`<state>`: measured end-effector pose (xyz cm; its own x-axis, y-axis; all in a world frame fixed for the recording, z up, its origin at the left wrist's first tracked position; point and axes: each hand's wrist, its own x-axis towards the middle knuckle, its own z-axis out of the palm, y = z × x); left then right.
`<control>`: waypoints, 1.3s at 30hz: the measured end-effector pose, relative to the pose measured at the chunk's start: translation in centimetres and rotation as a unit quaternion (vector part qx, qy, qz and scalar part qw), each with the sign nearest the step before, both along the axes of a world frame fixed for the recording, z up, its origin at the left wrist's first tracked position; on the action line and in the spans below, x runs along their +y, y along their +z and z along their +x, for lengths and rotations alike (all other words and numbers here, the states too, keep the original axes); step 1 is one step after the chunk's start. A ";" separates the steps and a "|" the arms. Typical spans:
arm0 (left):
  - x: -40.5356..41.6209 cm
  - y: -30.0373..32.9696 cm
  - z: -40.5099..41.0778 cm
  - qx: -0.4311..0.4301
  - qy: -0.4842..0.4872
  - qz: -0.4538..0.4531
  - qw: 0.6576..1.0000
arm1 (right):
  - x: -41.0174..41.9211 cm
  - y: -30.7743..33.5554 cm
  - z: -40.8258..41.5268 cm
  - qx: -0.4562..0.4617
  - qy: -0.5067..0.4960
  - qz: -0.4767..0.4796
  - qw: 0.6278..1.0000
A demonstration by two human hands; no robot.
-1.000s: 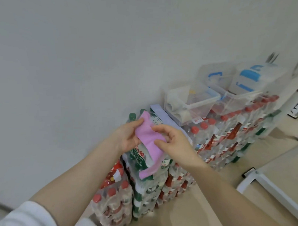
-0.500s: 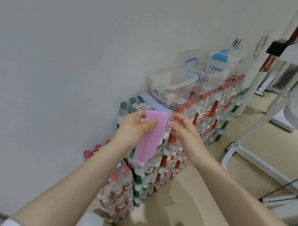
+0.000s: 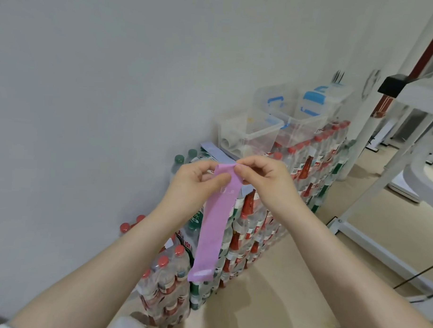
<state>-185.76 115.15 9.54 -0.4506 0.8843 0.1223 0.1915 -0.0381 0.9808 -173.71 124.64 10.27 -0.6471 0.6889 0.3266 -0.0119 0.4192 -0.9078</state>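
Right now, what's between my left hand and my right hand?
Only the top end of the pink strip, which the left hand and right hand both pinch; the rest hangs down. The head view shows it.

Both hands hold a pink strip (image 3: 216, 220) by its top edge: the left hand (image 3: 196, 185) and the right hand (image 3: 264, 177) pinch it, and it hangs straight down. Behind it, stacked packs of bottles (image 3: 257, 229) stand against the wall (image 3: 115, 86), with clear plastic boxes (image 3: 251, 133) on top.
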 end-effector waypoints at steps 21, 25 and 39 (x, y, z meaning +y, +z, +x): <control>0.3 0.1 1.0 -0.231 -0.058 -0.108 0.965 | 0.6 -1.6 2.1 -0.040 -0.029 0.240 0.969; 0.5 -0.5 1.1 -0.172 -0.030 -0.096 0.980 | 0.5 -1.3 2.3 -0.037 -0.028 0.149 0.988; 0.3 -0.5 1.4 0.000 0.041 0.007 0.999 | -0.3 -0.3 1.5 0.016 -0.031 -0.043 0.998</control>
<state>-184.36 115.42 9.06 -0.5208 0.8429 0.1348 0.1951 -0.0362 0.9801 -172.25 124.38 10.00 -0.5923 0.7539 0.2843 -0.0172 0.3409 -0.9399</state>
